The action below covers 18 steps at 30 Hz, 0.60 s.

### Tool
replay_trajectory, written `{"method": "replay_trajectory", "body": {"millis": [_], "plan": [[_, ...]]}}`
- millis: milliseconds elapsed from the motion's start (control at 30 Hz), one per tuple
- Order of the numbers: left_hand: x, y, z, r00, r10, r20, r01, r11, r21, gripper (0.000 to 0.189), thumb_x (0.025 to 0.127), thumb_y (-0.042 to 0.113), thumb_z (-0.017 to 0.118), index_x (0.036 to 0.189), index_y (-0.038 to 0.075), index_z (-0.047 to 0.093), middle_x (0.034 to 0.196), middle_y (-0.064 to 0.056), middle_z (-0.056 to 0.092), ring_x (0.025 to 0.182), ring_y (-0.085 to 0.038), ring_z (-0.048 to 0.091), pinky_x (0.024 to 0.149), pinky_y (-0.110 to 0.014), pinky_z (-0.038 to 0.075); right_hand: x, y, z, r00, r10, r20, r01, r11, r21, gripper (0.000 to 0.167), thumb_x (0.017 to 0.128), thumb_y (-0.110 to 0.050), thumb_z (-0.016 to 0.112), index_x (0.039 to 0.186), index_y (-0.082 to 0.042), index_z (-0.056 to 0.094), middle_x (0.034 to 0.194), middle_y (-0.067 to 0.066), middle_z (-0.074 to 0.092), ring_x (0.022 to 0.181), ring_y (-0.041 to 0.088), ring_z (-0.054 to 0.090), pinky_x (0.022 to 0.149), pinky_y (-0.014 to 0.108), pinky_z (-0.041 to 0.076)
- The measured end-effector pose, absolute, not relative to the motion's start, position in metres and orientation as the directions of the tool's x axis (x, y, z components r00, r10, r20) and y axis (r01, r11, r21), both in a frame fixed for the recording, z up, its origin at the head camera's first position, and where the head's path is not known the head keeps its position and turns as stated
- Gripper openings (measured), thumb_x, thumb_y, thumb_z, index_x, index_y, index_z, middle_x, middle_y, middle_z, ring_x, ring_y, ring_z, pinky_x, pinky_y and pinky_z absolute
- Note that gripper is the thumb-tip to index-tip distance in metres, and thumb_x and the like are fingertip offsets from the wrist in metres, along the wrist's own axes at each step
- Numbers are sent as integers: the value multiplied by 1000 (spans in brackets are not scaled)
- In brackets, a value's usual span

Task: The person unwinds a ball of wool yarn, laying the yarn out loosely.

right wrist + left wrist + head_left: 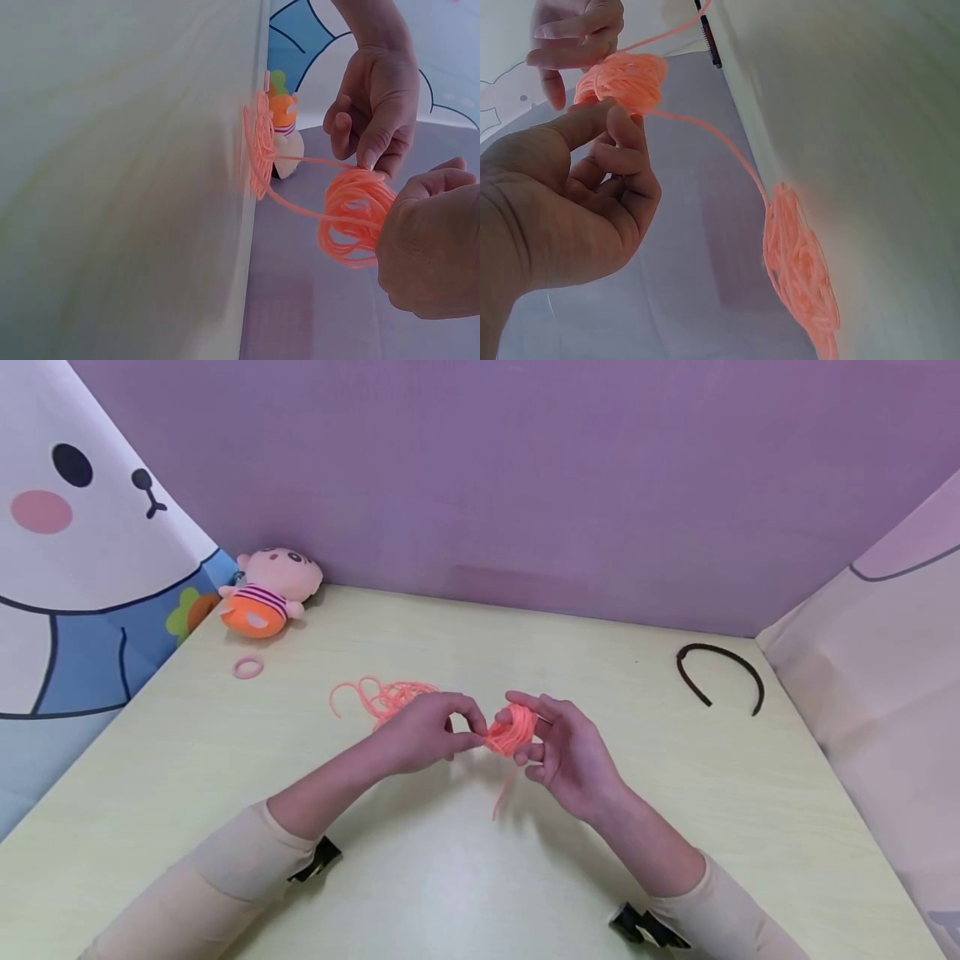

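Observation:
A coil of coral-orange yarn (pixel 517 731) is held up above the table between both hands. The right hand (pixel 576 760) grips it, with the loops lying around its bent fingers. At the coil's left side, the left hand (pixel 420 732) pinches a strand between thumb and forefinger. Beyond that hand lies a loose tangle of the same yarn (pixel 393 697) on the table, partly hidden by it. A strand runs from the tangle up to the coil, seen clearly in the left wrist view. One yarn tail (pixel 503 795) dangles below the coil.
At the back left sits a plush doll (pixel 272 589) in a striped top, with a pink ring (pixel 247 667) in front of it. A dark headband (pixel 723 652) lies at the back right. Purple and printed cloth walls border the pale table (pixel 450 893).

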<state>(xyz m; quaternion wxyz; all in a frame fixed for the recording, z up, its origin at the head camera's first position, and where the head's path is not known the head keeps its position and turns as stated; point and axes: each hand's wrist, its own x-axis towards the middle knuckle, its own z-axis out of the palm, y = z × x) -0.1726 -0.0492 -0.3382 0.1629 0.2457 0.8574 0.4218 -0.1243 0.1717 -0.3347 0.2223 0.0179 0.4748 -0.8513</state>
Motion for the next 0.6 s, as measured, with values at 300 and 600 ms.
{"method": "replay_trajectory", "body": {"millis": [300, 600], "plan": [[-185, -64, -333, -885, 464, -33, 196, 437, 878, 4, 98, 17, 68, 100, 13, 67, 107, -3, 64, 70, -37, 65, 56, -33, 48, -125, 172, -334, -904, -336, -264, 401, -457, -794, 43, 107, -33, 39, 140, -9, 54, 111, 1, 69, 61, 14, 62, 51, 20, 41], [-201, -79, -327, -948, 314, -55, 72, 378, 923, 9, 101, 14, 62, 106, 7, 59, 106, -16, 64, 67, -26, 62, 52, -27, 44, -125, 172, -334, -907, -319, -274, 401, -459, -793, 41, 107, -31, 40, 136, -10, 58, 111, 0, 67, 59, 15, 61, 50, 20, 40]]}}
